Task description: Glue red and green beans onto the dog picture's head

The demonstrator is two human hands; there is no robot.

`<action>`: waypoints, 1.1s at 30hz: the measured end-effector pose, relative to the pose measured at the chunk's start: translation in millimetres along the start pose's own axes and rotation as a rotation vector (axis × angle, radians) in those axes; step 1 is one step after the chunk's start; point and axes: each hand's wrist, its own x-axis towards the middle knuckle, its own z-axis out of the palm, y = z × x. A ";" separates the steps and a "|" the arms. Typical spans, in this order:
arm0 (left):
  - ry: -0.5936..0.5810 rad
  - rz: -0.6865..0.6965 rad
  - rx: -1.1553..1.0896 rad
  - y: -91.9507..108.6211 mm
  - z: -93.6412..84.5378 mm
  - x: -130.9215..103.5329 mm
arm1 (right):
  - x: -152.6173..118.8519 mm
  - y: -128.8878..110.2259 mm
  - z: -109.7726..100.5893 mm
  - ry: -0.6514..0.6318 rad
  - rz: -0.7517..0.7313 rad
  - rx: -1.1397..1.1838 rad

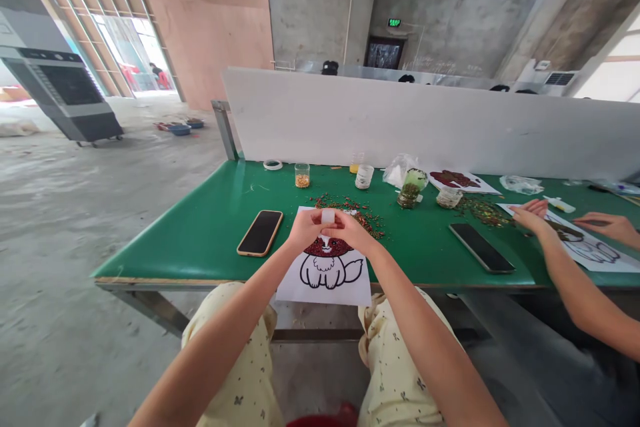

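One left hand [305, 229] and one right hand [349, 229] pinched a small, whitish, squarish piece [328, 216] between closed fingertips above a black-outlined white-paper animal drawing [324, 269].

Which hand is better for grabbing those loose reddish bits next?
Probably the right hand: many of the loose bits lie just beyond and beside it. The left hand could hold the small white piece now between both hands.

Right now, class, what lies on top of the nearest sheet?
On the sheet, dark red bits cover part of a black-outlined animal. The left hand and right hand, holding a white object, hide the animal's top.
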 end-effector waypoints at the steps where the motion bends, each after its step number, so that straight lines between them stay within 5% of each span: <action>1: -0.010 0.001 -0.005 0.3 -0.3 -0.3 | 0.2 0.3 0.4 0.010 0.009 0.013; 12: -0.096 -0.034 -0.086 -4.1 -4.4 1.6 | 1.3 11.0 9.6 0.159 0.020 0.038; 20: -0.113 -0.024 -0.047 -19.2 -7.9 5.3 | 0.1 17.0 12.8 0.180 0.002 0.045; 33: -0.112 -0.040 -0.111 -16.4 -5.1 1.4 | -3.2 19.2 15.0 0.206 0.029 0.110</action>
